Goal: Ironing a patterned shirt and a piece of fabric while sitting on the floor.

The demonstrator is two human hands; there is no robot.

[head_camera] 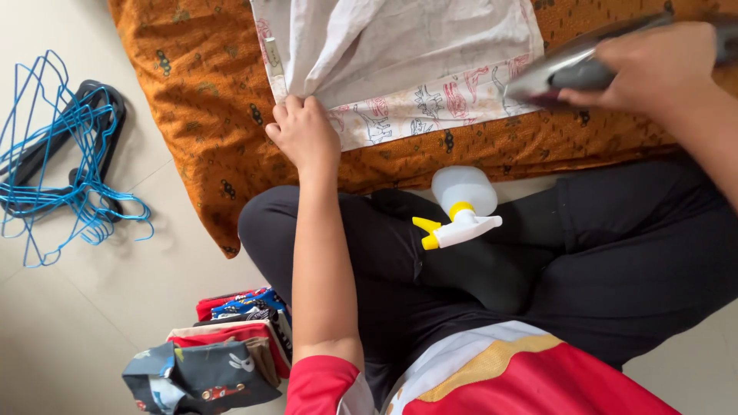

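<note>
My left hand [304,132] pinches the lower left corner of a white printed garment [400,54] spread on an orange patterned cloth [207,100] on the floor. At the upper right, my right hand [653,65] grips the handle of a clothes iron [565,69], blurred, whose tip rests at the garment's right hem. A white spray bottle with a yellow nozzle [461,207] lies against my crossed legs in black trousers [477,269].
A tangle of blue wire hangers [54,154] and black hangers [96,127] lies on the pale tiled floor at left. A stack of folded colourful clothes [219,353] sits at the bottom left beside my knee.
</note>
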